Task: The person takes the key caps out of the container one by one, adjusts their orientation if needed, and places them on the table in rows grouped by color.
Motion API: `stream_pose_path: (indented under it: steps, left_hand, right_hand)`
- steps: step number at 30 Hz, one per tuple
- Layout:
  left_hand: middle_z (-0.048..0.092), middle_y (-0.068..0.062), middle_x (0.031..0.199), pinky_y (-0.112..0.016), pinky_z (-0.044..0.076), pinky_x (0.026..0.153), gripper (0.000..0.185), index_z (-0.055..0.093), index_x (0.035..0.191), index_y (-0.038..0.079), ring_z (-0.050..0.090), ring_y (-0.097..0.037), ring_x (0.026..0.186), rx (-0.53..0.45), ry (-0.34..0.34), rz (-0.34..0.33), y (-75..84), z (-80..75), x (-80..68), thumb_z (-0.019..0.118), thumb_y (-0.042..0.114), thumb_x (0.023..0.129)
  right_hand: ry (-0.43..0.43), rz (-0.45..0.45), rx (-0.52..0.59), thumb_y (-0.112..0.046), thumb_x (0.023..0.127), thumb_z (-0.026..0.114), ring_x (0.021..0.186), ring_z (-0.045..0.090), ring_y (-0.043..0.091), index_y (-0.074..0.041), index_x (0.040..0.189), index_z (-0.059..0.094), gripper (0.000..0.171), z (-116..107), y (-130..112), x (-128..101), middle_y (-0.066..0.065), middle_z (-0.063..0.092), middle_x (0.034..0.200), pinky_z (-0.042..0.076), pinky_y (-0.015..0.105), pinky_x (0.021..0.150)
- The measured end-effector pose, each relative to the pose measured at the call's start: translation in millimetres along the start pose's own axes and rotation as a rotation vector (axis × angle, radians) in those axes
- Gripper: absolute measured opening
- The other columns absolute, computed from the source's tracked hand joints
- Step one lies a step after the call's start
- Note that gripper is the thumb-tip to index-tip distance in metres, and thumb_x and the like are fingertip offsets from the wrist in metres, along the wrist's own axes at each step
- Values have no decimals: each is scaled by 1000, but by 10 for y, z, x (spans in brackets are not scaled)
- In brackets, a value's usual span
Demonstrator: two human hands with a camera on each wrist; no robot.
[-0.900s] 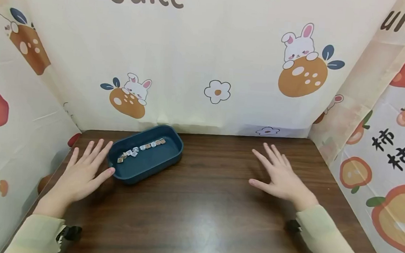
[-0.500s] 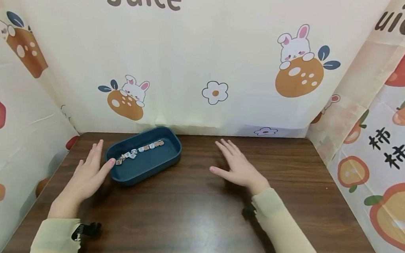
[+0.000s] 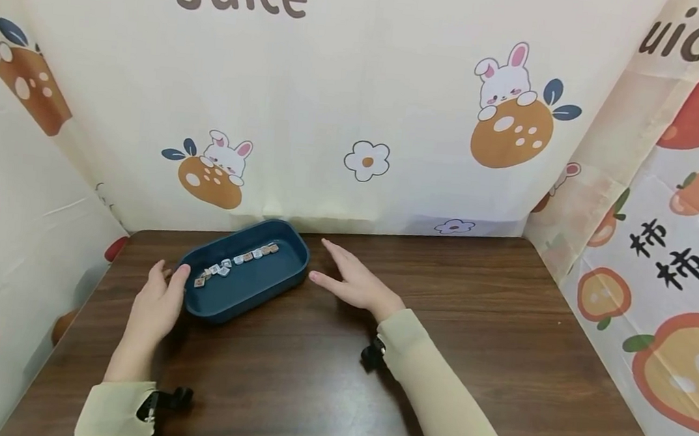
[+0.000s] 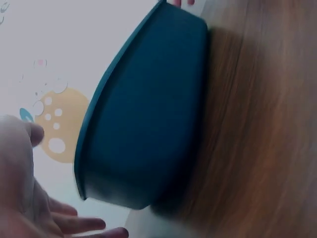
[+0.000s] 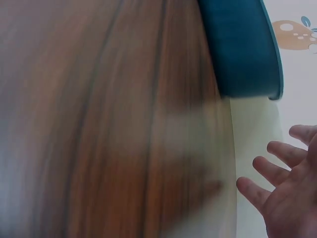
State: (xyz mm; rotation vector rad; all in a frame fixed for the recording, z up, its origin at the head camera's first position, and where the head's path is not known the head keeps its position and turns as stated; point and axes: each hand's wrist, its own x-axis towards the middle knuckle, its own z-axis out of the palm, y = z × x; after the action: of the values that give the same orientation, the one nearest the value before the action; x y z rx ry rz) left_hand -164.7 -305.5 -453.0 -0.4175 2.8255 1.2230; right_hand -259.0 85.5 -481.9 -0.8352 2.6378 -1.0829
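On the far left, I am seeing a fruit-printed left panel [image 3: 20, 254] hanging beside the bench [image 3: 286, 391]. Next comes the person's left hand [image 3: 154, 305], its fingers loosely spread, standing just beside the near left end of a dark blue tray [image 3: 248, 285]; the left wrist view is showing a gap between the two. The tray is sitting at a slant on the far left part of the bench, near the printed backdrop [image 3: 310, 92], while small tiles [image 3: 238, 260] in white and tan are lying inside in an uneven line. To its right, I am watching the right hand [image 3: 359, 284] extending just beside it without touching, fingers straight, thumb apart. Farther right, a right panel [image 3: 645, 303] is showing fruit and dark characters.
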Motion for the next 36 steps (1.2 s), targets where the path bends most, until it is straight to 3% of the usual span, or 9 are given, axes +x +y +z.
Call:
stream_pose_path:
  steps: [5, 12, 14, 17, 21, 24, 27, 32, 36]
  left_hand:
    - [30, -37, 170, -72, 27, 126, 93, 11, 171, -8, 31, -58, 155, -54, -13, -109, 45, 64, -31, 30, 63, 114]
    - [39, -37, 163, -65, 38, 121, 88, 27, 166, -10, 42, -51, 142, -149, 15, -145, 143, 143, -75, 33, 60, 114]
    - [42, -37, 160, -57, 50, 113, 87, 28, 166, -9, 49, -48, 137, -189, 11, -144, 163, 174, -91, 34, 59, 114]
    - [46, -34, 154, -37, 64, 89, 85, 29, 167, -8, 59, -43, 124, -249, 1, -142, 195, 235, -116, 36, 58, 114]
    - [49, -31, 151, -23, 61, 73, 82, 32, 166, -6, 61, -39, 119, -273, -1, -137, 261, 331, -147, 39, 56, 114]
    - [49, -31, 154, -24, 58, 77, 82, 31, 167, -5, 58, -39, 123, -261, -11, -119, 336, 431, -165, 43, 55, 113]
    - [48, -30, 159, -33, 59, 86, 82, 30, 168, -4, 56, -40, 128, -261, -11, -96, 412, 539, -170, 49, 53, 112]
    - [48, -27, 164, -55, 46, 116, 77, 35, 168, 1, 50, -42, 144, -278, 7, -43, 518, 741, -161, 58, 45, 110]
    - [51, -26, 161, -57, 39, 123, 69, 42, 165, 2, 49, -42, 147, -292, 21, 19, 607, 918, -139, 62, 37, 109]
  right_hand:
    - [9, 13, 86, -73, 106, 52, 166, 24, 20, -19, 177, 18, 96, 152, -120, 129, -2, 23, 181, 26, 48, 133]
    - [16, 12, 116, -63, 108, 57, 162, 36, 28, -13, 176, 20, 92, 261, -230, 201, 7, 29, 179, 35, 49, 130]
    - [29, 20, 127, -60, 108, 60, 152, 49, 30, -12, 175, 22, 91, 266, -238, 195, 11, 32, 178, 42, 48, 125]
    - [72, 31, 125, -57, 107, 63, 138, 62, 30, -9, 174, 25, 91, 255, -232, 156, 16, 38, 174, 51, 47, 117]
    - [124, 51, 126, -54, 107, 65, 110, 72, 24, -7, 173, 28, 89, 236, -194, 27, 19, 44, 169, 59, 45, 105]
    - [151, 68, 139, -53, 107, 67, 89, 71, 17, -7, 173, 30, 88, 208, -146, -124, 18, 46, 167, 62, 41, 93]
    - [184, 79, 137, -52, 107, 67, 82, 69, 16, -9, 172, 32, 85, 156, -102, -256, 18, 47, 167, 61, 39, 87]
    - [239, 94, 138, -46, 109, 67, 114, 71, 27, -7, 169, 40, 77, 23, -24, -498, 18, 51, 164, 62, 47, 96]
    - [261, 116, 144, -44, 109, 67, 136, 63, 32, -8, 167, 43, 72, -92, 63, -722, 18, 55, 160, 59, 55, 104]
